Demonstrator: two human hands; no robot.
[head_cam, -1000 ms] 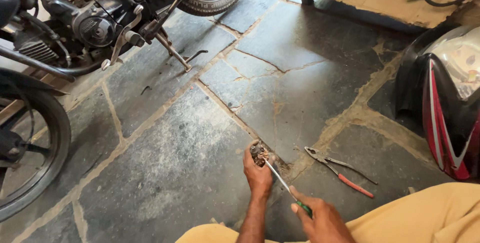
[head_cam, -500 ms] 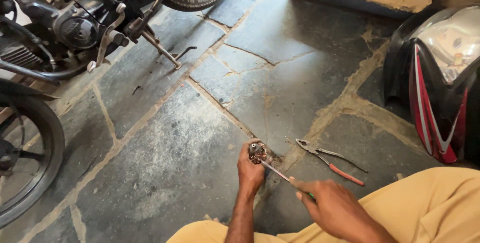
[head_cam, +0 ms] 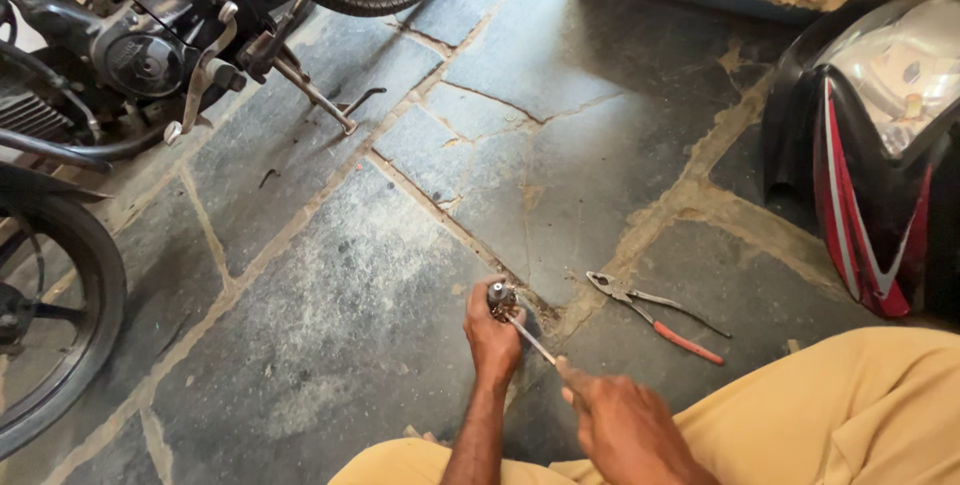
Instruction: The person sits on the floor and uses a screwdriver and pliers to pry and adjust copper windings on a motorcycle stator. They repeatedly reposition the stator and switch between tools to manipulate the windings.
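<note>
We are in the middle of working a screwdriver into a small round metal part that we hold down on the stone floor, close to a mortar joint between two slabs. Our left hand is closed around the part, fingers wrapped over its near side, wrist straight and forearm running back toward our lap. Our right hand is clenched on the screwdriver's handle (the handle itself is hidden inside the fist), knuckles up, so that the bare shaft slants up and left until its tip meets the part. We judge that the next move calls for steady downward pressure from the left hand while the right turns or levers the shaft without letting the tip slip off. A pair of pliers with red grips lies on the floor just to the right, untouched, and a motorcycle stands well apart at upper left.
</note>
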